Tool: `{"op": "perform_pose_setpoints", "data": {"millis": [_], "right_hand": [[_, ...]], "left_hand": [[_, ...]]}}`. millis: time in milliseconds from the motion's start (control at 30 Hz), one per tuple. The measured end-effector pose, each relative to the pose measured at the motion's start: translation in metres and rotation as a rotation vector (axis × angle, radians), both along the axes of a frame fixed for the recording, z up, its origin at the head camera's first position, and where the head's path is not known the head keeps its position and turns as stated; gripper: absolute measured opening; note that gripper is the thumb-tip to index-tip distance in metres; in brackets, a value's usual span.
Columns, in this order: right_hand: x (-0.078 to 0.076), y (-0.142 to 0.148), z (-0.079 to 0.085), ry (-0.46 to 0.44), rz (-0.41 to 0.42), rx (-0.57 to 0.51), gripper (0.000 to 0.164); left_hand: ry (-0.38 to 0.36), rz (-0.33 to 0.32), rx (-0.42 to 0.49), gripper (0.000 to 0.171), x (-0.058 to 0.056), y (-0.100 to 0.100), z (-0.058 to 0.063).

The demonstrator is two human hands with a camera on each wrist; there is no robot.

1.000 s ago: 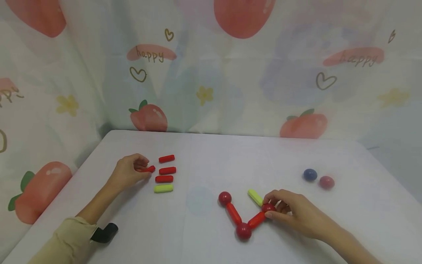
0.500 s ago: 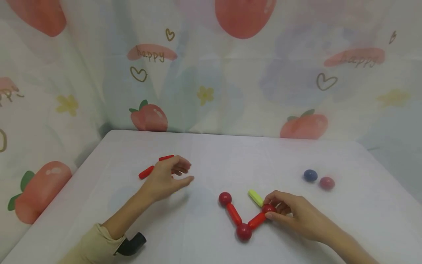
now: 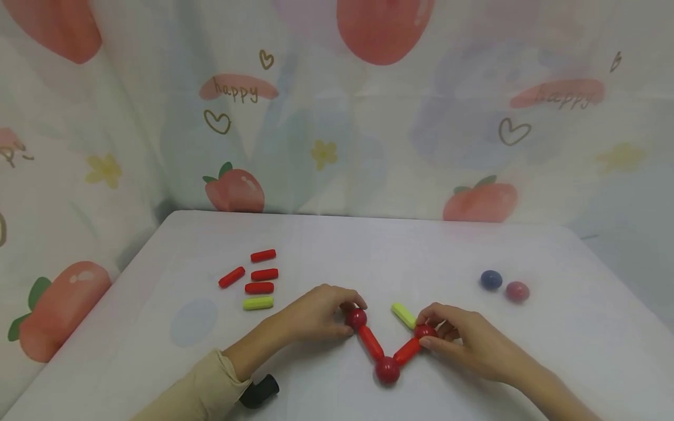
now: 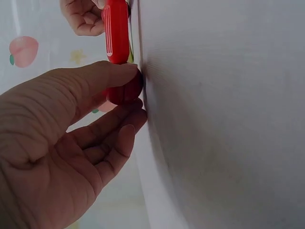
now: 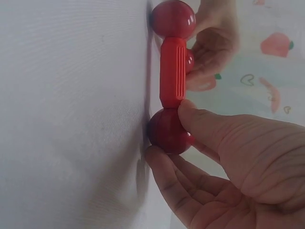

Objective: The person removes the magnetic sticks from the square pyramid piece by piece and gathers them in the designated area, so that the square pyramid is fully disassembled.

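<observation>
Left hand (image 3: 319, 314) pinches left red ball (image 3: 357, 318); right hand (image 3: 466, 339), right red ball (image 3: 425, 331).

A white table (image 3: 326, 251) before us bore four loose red rods (image 3: 264, 274), two yellow-green rods (image 3: 258, 303), three dark-red balls (image 3: 388, 371) and two red rods (image 3: 371, 343) set in a V and, farther right, a blue ball (image 3: 491, 280) and a pink ball (image 3: 518, 292).

The hands (image 3: 322, 314) (image 3: 468, 336) are bare, the left sleeve (image 3: 195, 393) beige, a curved black piece (image 3: 261, 391) at its cuff (image 3: 227, 369).
</observation>
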State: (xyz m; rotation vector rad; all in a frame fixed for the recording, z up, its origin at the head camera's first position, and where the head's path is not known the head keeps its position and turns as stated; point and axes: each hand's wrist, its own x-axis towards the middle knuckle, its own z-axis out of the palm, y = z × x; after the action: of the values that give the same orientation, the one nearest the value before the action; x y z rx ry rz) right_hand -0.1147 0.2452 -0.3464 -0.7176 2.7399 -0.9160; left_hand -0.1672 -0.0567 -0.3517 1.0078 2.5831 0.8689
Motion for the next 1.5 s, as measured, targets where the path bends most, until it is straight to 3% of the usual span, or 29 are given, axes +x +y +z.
{"op": "perform_pose_setpoints", "data": {"millis": [167, 400, 567, 700, 833, 933, 1133, 1267, 1500], "right_hand": [[-0.001, -0.002, -0.001, 0.001, 0.001, -0.004, 0.028], [-0.002, -0.009, -0.002, -0.005, -0.031, -0.001, 0.029], [-0.003, -0.021, -0.004, 0.001, -0.08, -0.004, 0.029], [-0.004, -0.032, -0.004, 0.046, -0.088, -0.012, 0.028], [-0.003, -0.037, -0.001, 0.154, -0.113, -0.027, 0.034], [-0.003, -0.04, 0.003, 0.24, -0.091, -0.132, 0.041], [-0.004, -0.049, 0.01, 0.306, 0.104, -0.358, 0.043], [-0.002, -0.05, 0.012, 0.304, 0.12, -0.387, 0.039], [0.001, -0.043, 0.007, 0.225, 0.082, -0.384, 0.034]], "left_hand": [[-0.08, 0.013, 0.071, 0.034, -0.003, -0.003, -0.001], [-0.311, 0.047, 0.359, 0.034, -0.009, -0.013, -0.002], [-0.447, 0.041, 0.536, 0.043, -0.005, -0.008, -0.002], [-0.463, 0.02, 0.648, 0.053, 0.002, 0.004, -0.003], [-0.406, 0.008, 0.717, 0.057, 0.008, 0.016, -0.002], [-0.322, 0.005, 0.724, 0.058, 0.013, 0.024, 0.0], [-0.164, -0.003, 0.666, 0.059, 0.019, 0.03, 0.003], [-0.179, 0.032, 0.566, 0.052, 0.02, 0.029, 0.003], [-0.239, 0.064, 0.403, 0.015, 0.019, 0.028, -0.004]]}}
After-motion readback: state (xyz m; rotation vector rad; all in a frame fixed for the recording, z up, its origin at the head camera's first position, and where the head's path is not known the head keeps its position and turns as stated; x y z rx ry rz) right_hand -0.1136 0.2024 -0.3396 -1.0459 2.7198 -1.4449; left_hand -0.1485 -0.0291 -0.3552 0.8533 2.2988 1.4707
